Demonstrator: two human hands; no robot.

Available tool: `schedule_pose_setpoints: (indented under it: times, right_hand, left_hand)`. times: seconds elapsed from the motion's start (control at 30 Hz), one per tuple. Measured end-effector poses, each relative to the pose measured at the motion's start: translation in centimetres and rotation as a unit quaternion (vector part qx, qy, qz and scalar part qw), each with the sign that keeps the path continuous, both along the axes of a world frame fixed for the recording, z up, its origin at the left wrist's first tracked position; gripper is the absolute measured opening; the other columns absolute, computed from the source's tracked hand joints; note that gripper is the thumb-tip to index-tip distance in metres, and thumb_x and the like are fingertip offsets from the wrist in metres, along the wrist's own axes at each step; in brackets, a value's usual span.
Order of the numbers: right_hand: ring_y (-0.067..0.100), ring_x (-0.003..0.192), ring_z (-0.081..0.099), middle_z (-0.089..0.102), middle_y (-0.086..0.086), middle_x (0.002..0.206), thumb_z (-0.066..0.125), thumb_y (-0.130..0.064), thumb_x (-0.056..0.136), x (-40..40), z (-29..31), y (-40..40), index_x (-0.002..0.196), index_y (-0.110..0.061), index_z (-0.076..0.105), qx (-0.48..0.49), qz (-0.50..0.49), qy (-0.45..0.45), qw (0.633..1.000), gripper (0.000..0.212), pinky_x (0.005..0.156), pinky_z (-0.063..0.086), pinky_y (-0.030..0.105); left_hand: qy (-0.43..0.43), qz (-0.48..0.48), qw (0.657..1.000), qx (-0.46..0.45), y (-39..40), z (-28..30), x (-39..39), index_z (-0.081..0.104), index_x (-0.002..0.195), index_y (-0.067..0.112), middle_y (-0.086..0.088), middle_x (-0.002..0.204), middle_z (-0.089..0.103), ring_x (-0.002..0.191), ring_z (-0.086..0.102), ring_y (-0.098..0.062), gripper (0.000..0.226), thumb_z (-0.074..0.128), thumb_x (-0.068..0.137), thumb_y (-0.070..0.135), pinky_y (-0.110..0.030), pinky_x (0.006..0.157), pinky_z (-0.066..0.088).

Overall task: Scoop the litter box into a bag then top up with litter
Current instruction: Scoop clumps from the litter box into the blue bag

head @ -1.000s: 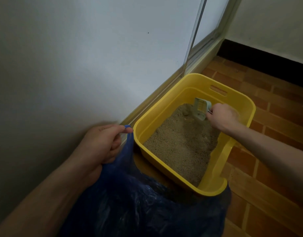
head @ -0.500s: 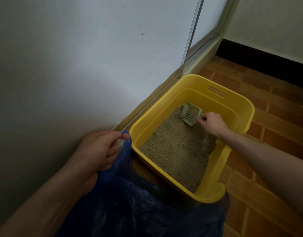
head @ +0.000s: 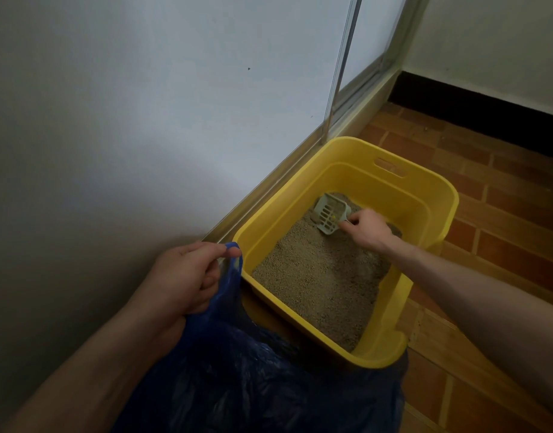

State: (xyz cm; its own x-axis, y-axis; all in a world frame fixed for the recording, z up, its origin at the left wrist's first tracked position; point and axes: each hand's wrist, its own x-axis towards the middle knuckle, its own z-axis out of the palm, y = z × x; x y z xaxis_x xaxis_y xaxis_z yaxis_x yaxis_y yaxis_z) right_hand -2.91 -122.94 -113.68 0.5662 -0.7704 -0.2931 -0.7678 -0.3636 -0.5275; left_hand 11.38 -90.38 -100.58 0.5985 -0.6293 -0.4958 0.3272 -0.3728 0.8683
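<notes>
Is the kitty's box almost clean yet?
Not yet. The left hand holds the blue bag open beside the yellow box. The right hand is digging the scoop into the sand. Bagging the scoops and adding fresh sand are left.

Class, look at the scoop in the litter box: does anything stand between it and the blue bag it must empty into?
Only the yellow litter box's near wall lies between the scoop and the blue bag; nothing else visible blocks it.

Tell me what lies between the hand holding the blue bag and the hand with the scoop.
In the head view, the yellow litter box's near-left wall and a stretch of tan litter separate the left hand from the right hand.
</notes>
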Motion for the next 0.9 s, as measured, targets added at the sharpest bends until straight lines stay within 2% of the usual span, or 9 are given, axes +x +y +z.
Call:
schedule_pose_setpoints:
  times: [0.3, 0.4, 0.6, 0.73, 0.9]
  right_hand:
    - [0.012, 0.049, 0.042, 0.053, -0.001, 0.062, 0.058, -0.033, 0.102, -0.1, 0.4, 1.2, 0.099, -0.007, 0.074, 0.079, -0.007, -0.011, 0.997, 0.030, 0.044, 0.032, 0.027]
    - [0.008, 0.047, 0.045, 0.055, -0.002, 0.062, 0.061, -0.029, 0.100, -0.3, 0.3, 1.7, 0.099, -0.005, 0.076, 0.161, -0.028, -0.038, 0.986, 0.028, 0.042, 0.036, 0.023]
    - [0.006, 0.049, 0.041, 0.054, -0.004, 0.062, 0.063, -0.029, 0.099, -1.3, 0.0, 3.6, 0.097, -0.006, 0.074, 0.292, -0.097, -0.098, 0.946, 0.026, 0.043, 0.031, 0.021]
    - [0.007, 0.047, 0.040, 0.052, -0.004, 0.060, 0.063, -0.031, 0.099, -2.3, 0.5, 4.4, 0.096, -0.008, 0.075, 0.322, -0.105, -0.134, 0.931, 0.026, 0.041, 0.029, 0.021]
    - [0.007, 0.044, 0.038, 0.051, -0.005, 0.057, 0.063, -0.031, 0.100, -3.7, 2.1, 5.3, 0.096, -0.007, 0.073, 0.315, -0.113, -0.186, 0.924, 0.027, 0.038, 0.028, 0.019]
  left_hand:
    - [-0.001, 0.000, 1.000, 0.000, -0.3, -0.2, 0.0, 0.071, 0.105, 0.005, 0.003, 0.052, 0.028, 0.037, 0.018, -0.008, 0.026, 0.049, 0.104, 0.018, -0.019, 0.038, 0.014]
    - [-0.002, -0.001, 1.000, 0.000, -0.4, -0.3, 0.0, 0.071, 0.104, 0.005, 0.003, 0.052, 0.028, 0.037, 0.017, -0.008, 0.026, 0.049, 0.104, 0.017, -0.019, 0.038, 0.014]
    - [0.003, -0.003, 1.000, -0.004, -0.6, -0.5, 0.1, 0.070, 0.105, 0.004, 0.002, 0.052, 0.027, 0.036, 0.017, -0.007, 0.026, 0.048, 0.104, 0.017, -0.018, 0.036, 0.015]
    - [0.010, -0.014, 1.000, -0.007, -1.0, -0.9, -0.2, 0.070, 0.105, 0.003, 0.003, 0.050, 0.027, 0.034, 0.017, -0.007, 0.026, 0.049, 0.104, 0.018, -0.016, 0.035, 0.015]
    - [-0.005, -0.035, 0.999, -0.010, -1.2, -1.2, -0.7, 0.071, 0.104, 0.004, 0.002, 0.052, 0.028, 0.035, 0.017, -0.008, 0.026, 0.049, 0.103, 0.018, -0.015, 0.036, 0.016]
